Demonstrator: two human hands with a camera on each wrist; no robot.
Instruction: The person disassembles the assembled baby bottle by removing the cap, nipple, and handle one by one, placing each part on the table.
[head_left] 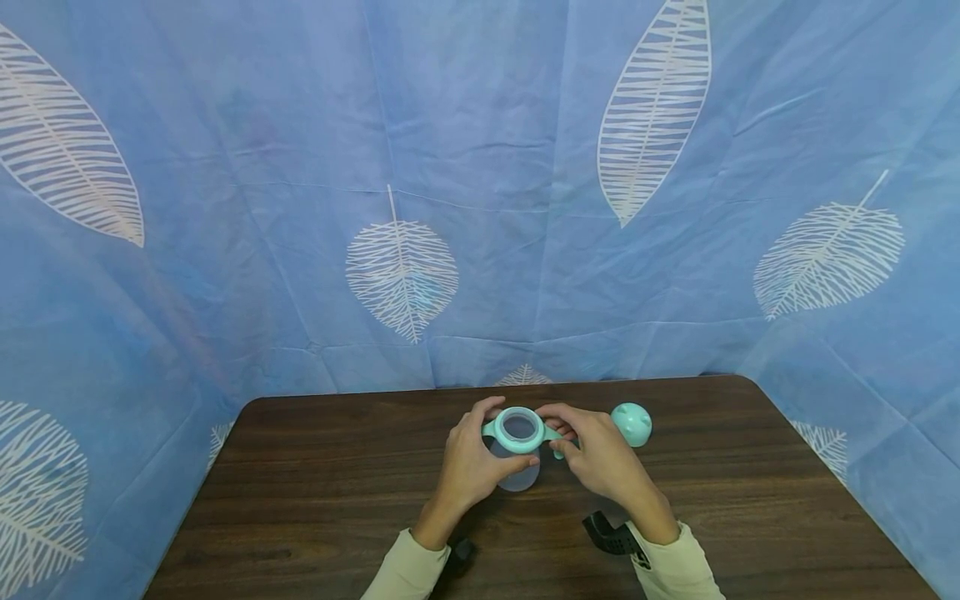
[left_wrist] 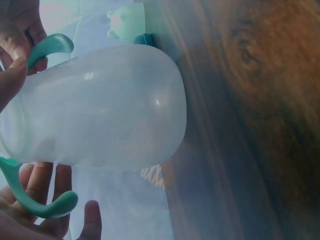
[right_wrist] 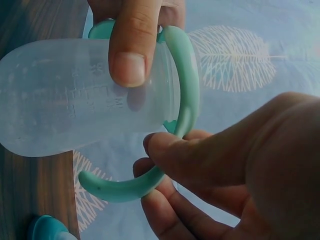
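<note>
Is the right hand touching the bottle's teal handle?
Touching. The right wrist view shows the right hand with fingers pinching the teal handle of the bottle.

Head view: even, soft, fairly bright light; your hands (head_left: pixel 540 458) cast only faint shadows on the table (head_left: pixel 750 500). Wide-angle bending shows at the edges, where the table's corners curve; focus is sharp. Left wrist view: washed and hazy, the wood grain smeared, small glints on the translucent bottle (left_wrist: pixel 100 107). Right wrist view: your close fingers (right_wrist: pixel 131 45) are soft; backdrop bright, colours cool.
</note>
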